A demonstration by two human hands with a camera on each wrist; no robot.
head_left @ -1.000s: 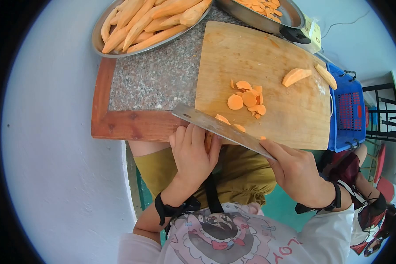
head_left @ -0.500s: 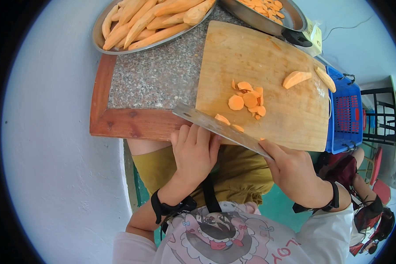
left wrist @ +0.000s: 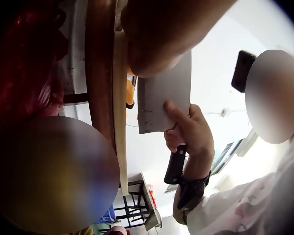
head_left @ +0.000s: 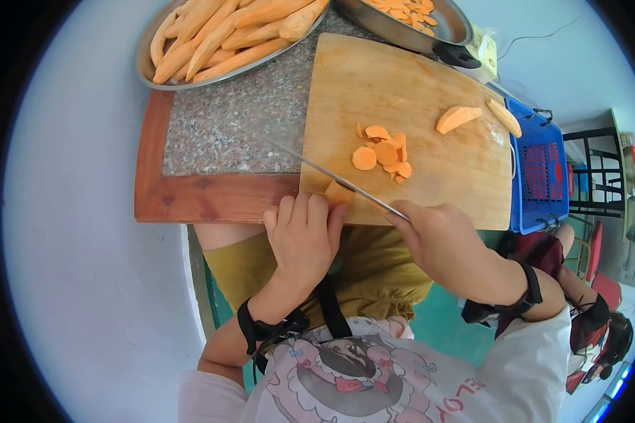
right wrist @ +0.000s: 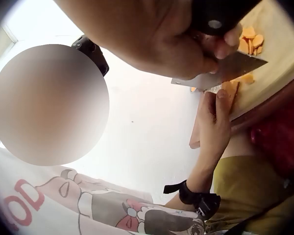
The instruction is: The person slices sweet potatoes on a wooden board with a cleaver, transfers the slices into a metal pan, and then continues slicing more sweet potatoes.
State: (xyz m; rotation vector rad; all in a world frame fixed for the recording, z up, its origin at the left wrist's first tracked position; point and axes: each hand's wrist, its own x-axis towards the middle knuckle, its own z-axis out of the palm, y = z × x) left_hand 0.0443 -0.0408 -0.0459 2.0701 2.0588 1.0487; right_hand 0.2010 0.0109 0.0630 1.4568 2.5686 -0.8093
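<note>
In the head view my right hand (head_left: 441, 229) grips a cleaver (head_left: 316, 168) by the handle, with the blade seen nearly edge-on. The left wrist view shows the broad side of this cleaver (left wrist: 164, 93) and its black handle. My left hand (head_left: 301, 233) holds a piece of peeled sweet potato (head_left: 339, 192) at the near left corner of the wooden cutting board (head_left: 416, 92). The blade crosses over this piece, close to my left fingertips. Round orange slices (head_left: 384, 152) lie in a loose heap beyond the blade.
Two larger sweet potato pieces (head_left: 458, 119) lie on the board's right side. A metal tray (head_left: 190, 86) of peeled sweet potatoes stands at the back left, a metal pan (head_left: 402, 33) of slices behind the board. A blue basket (head_left: 540, 176) is at the right, with another person (head_left: 593, 317) nearby.
The cleaver has turned from showing its broad side to nearly edge-on, uncovering the sweet potato piece by my left hand. The whole head view has shifted slightly.
</note>
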